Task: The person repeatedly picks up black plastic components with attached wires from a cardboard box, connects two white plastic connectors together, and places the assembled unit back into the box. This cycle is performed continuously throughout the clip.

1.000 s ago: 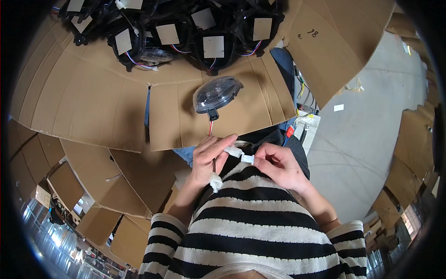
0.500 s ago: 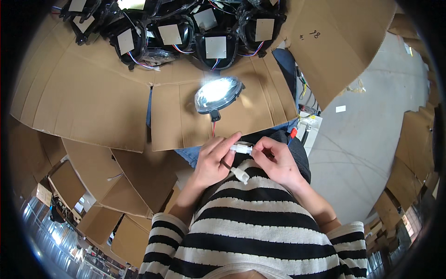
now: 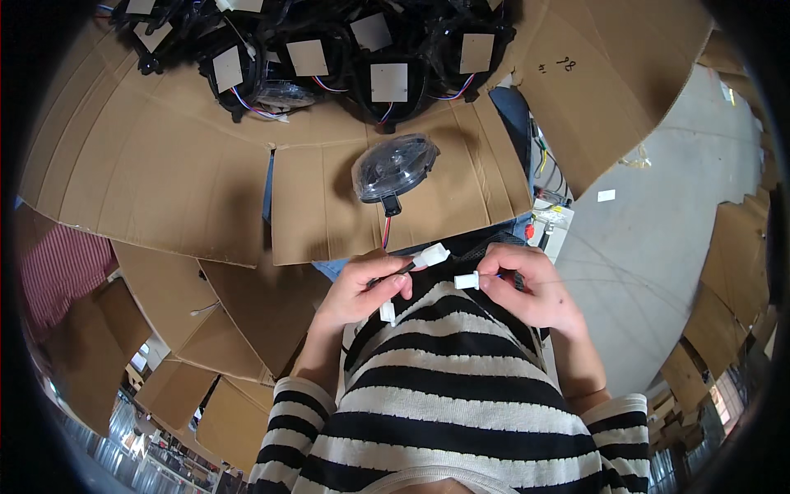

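My left hand (image 3: 366, 288) is closed around a dark cable, and a white plug connector (image 3: 432, 255) sticks out past its fingertips. A second white connector (image 3: 388, 312) hangs just below that hand. Between its thumb and fingers my right hand (image 3: 527, 284) pinches another white connector (image 3: 467, 281), with thin wires trailing behind it. A small gap separates this connector from the left hand's plug. Beyond my hands, a round clear-lensed lamp (image 3: 397, 169) rests unlit on a cardboard flap (image 3: 469, 206). Its red and dark wires (image 3: 387, 233) run down toward my left hand.
Several black lamp housings (image 3: 389, 82) with pale square labels fill the open carton at the top. Wide carton flaps (image 3: 156, 173) spread left and right. At right stands a white box (image 3: 550, 230) with wiring. A person's red striped garment (image 3: 70, 267) shows at far left.
The lamp has gone from brightly lit to dark. The joined white connectors have come apart, and my hands have moved apart. A person's striped garment has appeared at far left.
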The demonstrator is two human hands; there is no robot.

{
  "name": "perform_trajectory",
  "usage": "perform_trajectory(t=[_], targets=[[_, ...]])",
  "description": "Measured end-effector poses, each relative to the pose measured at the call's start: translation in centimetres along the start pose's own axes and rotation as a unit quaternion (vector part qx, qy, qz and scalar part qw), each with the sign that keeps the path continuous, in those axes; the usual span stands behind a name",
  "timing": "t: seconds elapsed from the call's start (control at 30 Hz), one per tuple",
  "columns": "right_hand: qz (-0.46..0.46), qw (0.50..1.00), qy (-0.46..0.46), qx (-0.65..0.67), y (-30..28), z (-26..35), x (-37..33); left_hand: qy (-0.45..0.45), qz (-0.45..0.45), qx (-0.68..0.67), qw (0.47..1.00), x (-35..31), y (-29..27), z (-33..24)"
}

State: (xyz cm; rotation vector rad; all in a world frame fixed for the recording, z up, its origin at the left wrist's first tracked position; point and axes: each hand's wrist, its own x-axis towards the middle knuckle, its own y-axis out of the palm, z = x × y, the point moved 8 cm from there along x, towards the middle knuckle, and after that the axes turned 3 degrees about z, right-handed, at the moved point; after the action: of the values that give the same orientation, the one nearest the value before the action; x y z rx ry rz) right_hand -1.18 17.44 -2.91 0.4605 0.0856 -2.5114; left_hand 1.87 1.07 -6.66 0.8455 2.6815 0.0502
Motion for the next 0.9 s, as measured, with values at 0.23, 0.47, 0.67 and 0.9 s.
perform_trajectory(t=[0.23, 0.47, 0.67, 0.9], targets=[[0.022, 0.999, -0.025, 0.013, 0.3, 0.5, 0.3, -0.025, 0.057, 0.012, 0.998, 0.4, 0.5, -0.9], [0.042, 0.998, -0.035, -0.023, -0.1, 1.1, 0.3, 0.022, 0.108, 0.06, 0.992, 0.6, 0.8, -1.2], [0.05, 0.994, -0.029, -0.089, 0.3, 1.2, 0.3, 0.037, 0.113, 0.066, 0.991, 0.6, 0.7, -1.5], [0.005, 0.976, -0.056, -0.211, 0.3, 1.4, 0.3, 0.009, 0.164, 0.106, 0.981, 0.8, 1.9, -1.3]])
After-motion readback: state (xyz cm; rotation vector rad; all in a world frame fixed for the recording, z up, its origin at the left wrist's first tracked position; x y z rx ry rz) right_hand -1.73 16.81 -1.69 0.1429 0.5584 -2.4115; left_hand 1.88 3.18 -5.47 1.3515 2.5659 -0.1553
